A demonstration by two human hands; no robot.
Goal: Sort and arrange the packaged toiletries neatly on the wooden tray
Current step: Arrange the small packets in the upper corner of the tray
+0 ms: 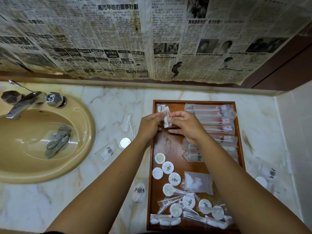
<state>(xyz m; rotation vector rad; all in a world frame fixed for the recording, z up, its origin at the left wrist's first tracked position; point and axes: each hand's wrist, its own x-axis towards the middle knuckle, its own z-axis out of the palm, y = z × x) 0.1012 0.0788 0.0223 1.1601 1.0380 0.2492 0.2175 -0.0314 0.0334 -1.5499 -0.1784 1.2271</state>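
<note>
- Wooden tray [240,141] lies beneath both hands; I judge that a lowered forearm [236,183] could scatter the jumbled soaps [174,179].
- Nine of those round soaps lie nearer than the wrists.
- Left hand [149,125] and right hand [186,127] pinch one clear packet [166,121] between them.
- At least five long packets [209,121] lie right of the right hand.

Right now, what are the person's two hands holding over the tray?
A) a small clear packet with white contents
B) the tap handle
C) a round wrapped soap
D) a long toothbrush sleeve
A: the left hand and the right hand both pinch a small clear packet with white contents above the far end of the wooden tray.
</note>
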